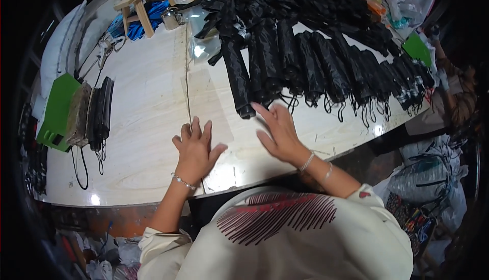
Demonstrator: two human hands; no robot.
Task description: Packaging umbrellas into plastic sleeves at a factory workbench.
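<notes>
Because the row of black rolls [332, 74] is laid side by side, its near ends face the person

Where the pale table [142, 102] spreads out, it carries the row on its right half. Behind the row is piled a heap of black fabric [305, 0], perhaps so the near side stays workable. A wooden stool [145, 20] stands behind and left of the row; well left of the row is a green box [57, 109], with a few more rolls [98, 119] beside it, as if kept apart. At the row's left end, the leftmost roll [235, 76] looks like a folded umbrella. By its near end, the right hand [281, 136] has its index finger extended and grips nothing; whether the fingertip touches, I cannot tell. Nearer than the row and to its left, the left hand [193, 150] is spread and empty, perhaps for support. Smallest, the row's cord loops [293, 104] point toward the person, probably for easy reach.
</notes>
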